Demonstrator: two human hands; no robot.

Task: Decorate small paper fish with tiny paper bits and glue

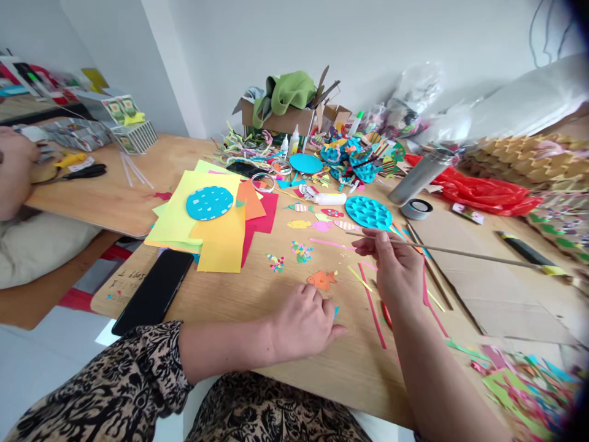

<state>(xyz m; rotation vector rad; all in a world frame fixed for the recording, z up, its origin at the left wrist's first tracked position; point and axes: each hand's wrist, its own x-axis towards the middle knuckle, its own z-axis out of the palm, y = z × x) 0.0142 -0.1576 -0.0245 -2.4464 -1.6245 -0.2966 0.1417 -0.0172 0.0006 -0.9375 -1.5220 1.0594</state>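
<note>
My right hand (396, 270) pinches a long thin wooden stick (469, 253) between thumb and fingers, and the stick reaches far to the right. My left hand (306, 319) rests low over the table with its fingers curled under; what they hold, if anything, is hidden. A bit of blue paper (337, 312) peeks out beside its fingers. Just beyond that hand lies an orange paper fish (322, 280). Several small paper fish (300, 224) lie further back. Near my right hand are a blue disc with raised scallops (368, 212) and a red paper strip (372, 307).
To the left are coloured paper sheets (184, 190), a blue spotted disc (210, 203) and a black phone (154, 291). On the right stand a metal flask (421, 175), a tape roll (418, 209), cardboard (501, 288) and a cutter (529, 253). Another person's hand (16, 153) is at far left.
</note>
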